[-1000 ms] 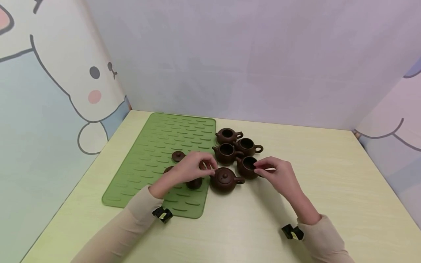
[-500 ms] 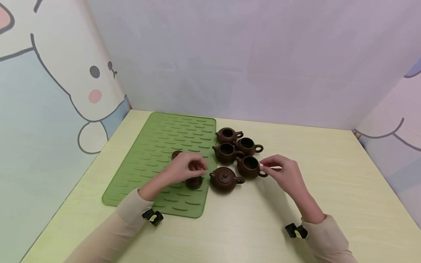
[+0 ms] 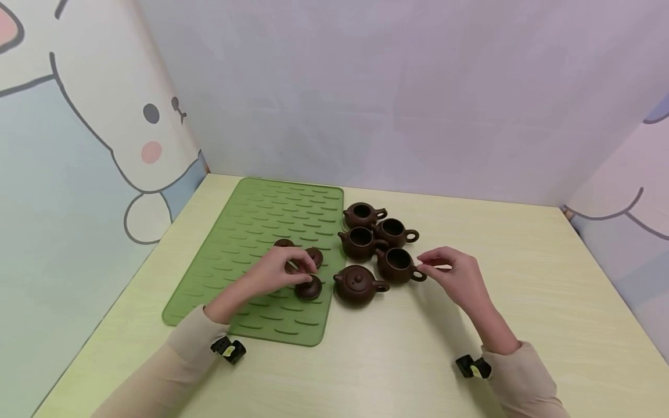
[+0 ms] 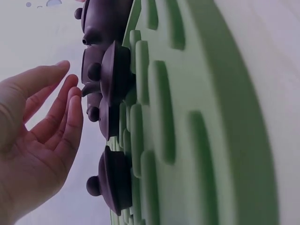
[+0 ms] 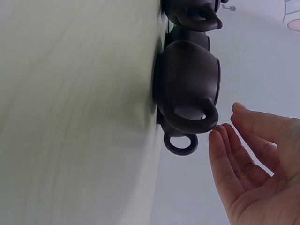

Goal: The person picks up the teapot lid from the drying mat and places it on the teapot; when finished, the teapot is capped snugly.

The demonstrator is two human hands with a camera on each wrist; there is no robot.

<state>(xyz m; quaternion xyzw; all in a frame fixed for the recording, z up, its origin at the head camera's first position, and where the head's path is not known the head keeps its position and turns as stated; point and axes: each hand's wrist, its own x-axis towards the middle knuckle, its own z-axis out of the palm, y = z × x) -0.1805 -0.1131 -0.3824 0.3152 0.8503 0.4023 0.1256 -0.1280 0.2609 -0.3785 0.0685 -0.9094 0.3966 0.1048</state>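
My left hand (image 3: 273, 270) hovers over the green mat, thumb and fingers loosely bent and apart. Its fingertips are close to the knob of a dark brown teapot lid (image 3: 308, 289); in the left wrist view a gap shows between fingertips and lids (image 4: 115, 70). Another lid (image 3: 315, 256) lies just behind it, and one more (image 3: 284, 242) is partly covered by the hand. My right hand (image 3: 453, 277) holds nothing, with its fingertips beside the handle (image 5: 194, 123) of a lidless brown teapot (image 3: 397, 266). To that pot's left stands a teapot with its lid on (image 3: 356, 287).
Several more lidless teapots (image 3: 360, 244) cluster behind, along the right edge of the ribbed green mat (image 3: 219, 255). The pale wooden table (image 3: 496, 249) extends right and forward. A plain curtain-like wall (image 3: 366, 104) closes off the back.
My left hand has moved left from the lidded teapot to the lids on the mat. My right hand has drawn back slightly right, from the lidless teapot's rim to beside its handle.
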